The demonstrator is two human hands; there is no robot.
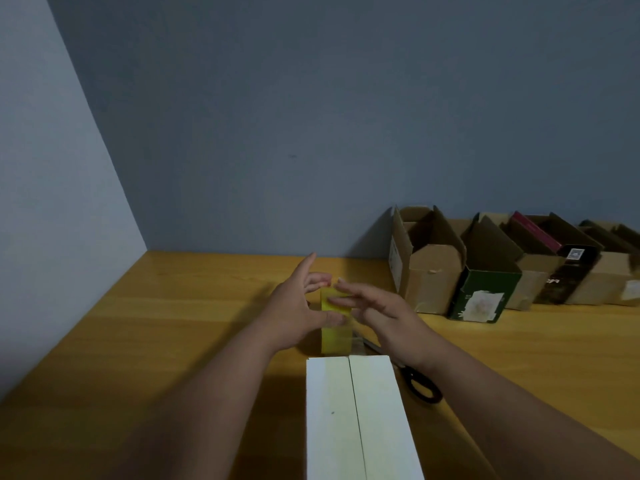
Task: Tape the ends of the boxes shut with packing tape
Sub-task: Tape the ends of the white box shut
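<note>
A white box (360,417) lies lengthwise on the wooden table (173,323) in front of me, its two top flaps meeting along a centre seam. Just beyond its far end, a roll of yellowish clear packing tape (334,336) stands on edge. My left hand (294,313) grips the roll from the left, thumb on its near face and fingers curled behind. My right hand (384,313) reaches in from the right with its fingers straight, their tips lying on the top of the roll.
Black-handled scissors (420,384) lie on the table right of the white box, partly under my right wrist. A row of open cardboard boxes (429,271), one dark green (485,292), stands along the back wall at the right. Walls close off the left and back.
</note>
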